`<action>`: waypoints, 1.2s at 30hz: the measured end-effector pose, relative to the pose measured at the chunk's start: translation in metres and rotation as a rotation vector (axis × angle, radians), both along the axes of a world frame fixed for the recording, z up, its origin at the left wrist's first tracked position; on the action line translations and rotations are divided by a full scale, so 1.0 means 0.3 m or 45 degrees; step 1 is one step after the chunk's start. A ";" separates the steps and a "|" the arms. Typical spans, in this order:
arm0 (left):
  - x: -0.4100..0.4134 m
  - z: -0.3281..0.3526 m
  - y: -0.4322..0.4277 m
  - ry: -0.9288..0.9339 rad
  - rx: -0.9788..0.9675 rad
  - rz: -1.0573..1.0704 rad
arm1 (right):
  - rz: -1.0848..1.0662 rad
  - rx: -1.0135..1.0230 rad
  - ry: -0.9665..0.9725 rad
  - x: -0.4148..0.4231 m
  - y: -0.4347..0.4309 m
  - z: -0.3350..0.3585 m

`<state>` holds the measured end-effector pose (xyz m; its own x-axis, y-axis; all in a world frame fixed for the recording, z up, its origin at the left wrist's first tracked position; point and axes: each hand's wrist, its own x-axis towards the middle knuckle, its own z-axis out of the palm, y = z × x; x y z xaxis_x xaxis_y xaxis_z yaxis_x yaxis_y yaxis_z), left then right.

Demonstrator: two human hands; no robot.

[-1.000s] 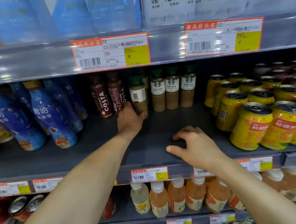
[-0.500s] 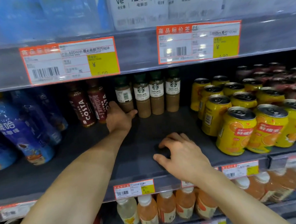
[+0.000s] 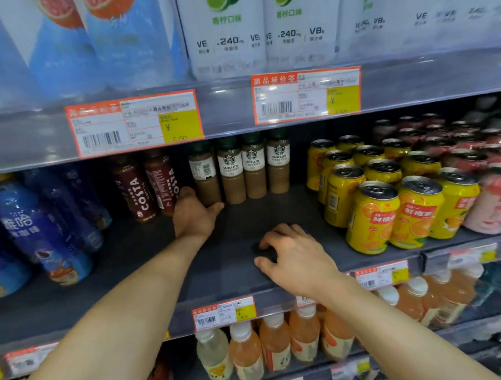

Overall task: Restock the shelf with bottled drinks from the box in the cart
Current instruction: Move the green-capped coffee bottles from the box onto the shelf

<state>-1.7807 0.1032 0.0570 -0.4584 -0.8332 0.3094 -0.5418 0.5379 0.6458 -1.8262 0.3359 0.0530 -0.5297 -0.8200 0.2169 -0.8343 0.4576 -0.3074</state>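
Four brown Starbucks latte bottles stand in a row at the back of the dark middle shelf (image 3: 240,267). The leftmost latte bottle (image 3: 204,175) shows its back label. My left hand (image 3: 194,214) reaches deep into the shelf and cups that bottle's base, thumb in front and fingers on its left side, partly hidden. My right hand (image 3: 292,255) rests near the shelf's front edge, fingertips curled onto the bare surface, holding nothing. The box and cart are out of view.
Two Costa bottles (image 3: 145,188) stand just left of my left hand, with blue bottles (image 3: 41,231) farther left. Yellow orange-drink cans (image 3: 375,213) and pink cans (image 3: 499,199) fill the right. Price tags line the shelf edges; juice bottles (image 3: 271,342) sit below.
My head has moved, so the shelf sits differently in view and more of the top shelf shows. Both hands keep their places: left at the latte bottle's base, right on the shelf.
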 end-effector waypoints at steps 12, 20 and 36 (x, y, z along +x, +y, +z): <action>0.515 0.025 0.542 -0.077 -0.325 -0.502 | -0.031 -0.150 -0.002 0.150 0.120 0.062; 0.784 -0.302 0.907 -0.465 -0.188 -0.725 | -0.118 0.084 -0.128 0.413 0.527 -0.210; 0.855 -0.871 1.531 -0.949 0.351 -0.775 | -0.443 0.785 -0.615 0.386 1.372 -0.922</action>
<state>-1.5241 0.5624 -0.2042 -0.8293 -0.3912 -0.3991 -0.5409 0.7412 0.3975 -1.7104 0.7476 -0.2235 -0.6924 -0.4913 -0.5284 -0.4573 0.8653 -0.2052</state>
